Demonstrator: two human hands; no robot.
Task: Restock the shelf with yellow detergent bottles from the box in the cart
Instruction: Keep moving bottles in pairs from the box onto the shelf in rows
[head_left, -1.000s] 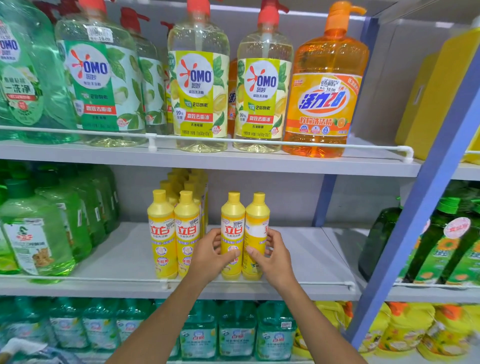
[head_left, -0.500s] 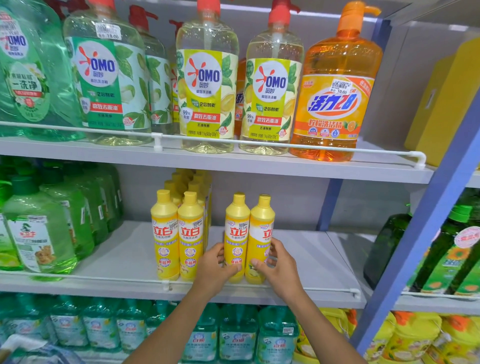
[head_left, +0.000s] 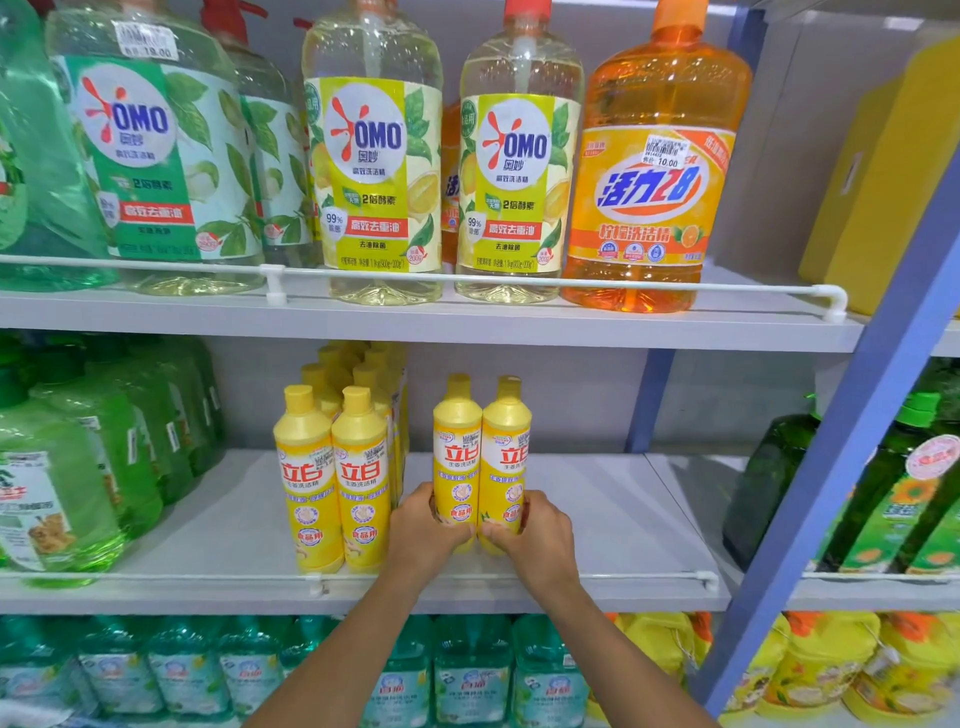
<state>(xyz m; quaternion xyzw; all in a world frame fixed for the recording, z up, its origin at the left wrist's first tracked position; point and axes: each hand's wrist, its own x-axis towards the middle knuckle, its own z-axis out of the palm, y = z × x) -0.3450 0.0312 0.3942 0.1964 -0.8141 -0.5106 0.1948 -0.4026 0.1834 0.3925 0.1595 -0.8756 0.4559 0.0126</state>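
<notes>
Two yellow detergent bottles stand upright side by side on the middle shelf (head_left: 597, 519). My left hand (head_left: 423, 535) grips the base of the left bottle (head_left: 457, 447). My right hand (head_left: 535, 540) grips the base of the right bottle (head_left: 506, 447). To their left, a gap apart, stands a double row of the same yellow bottles (head_left: 332, 467), running back toward the rear wall. The box and the cart are out of view.
A white wire rail (head_left: 519, 576) runs along the shelf's front edge. Green bottles (head_left: 78, 467) fill the shelf's left end. Large pump bottles (head_left: 374, 171) stand on the shelf above. A blue upright post (head_left: 831, 467) bounds the bay on the right.
My hands have slid down the two bottles from mid-height to their bases, and the bottles sit a little further back on the shelf. The camera has moved closer.
</notes>
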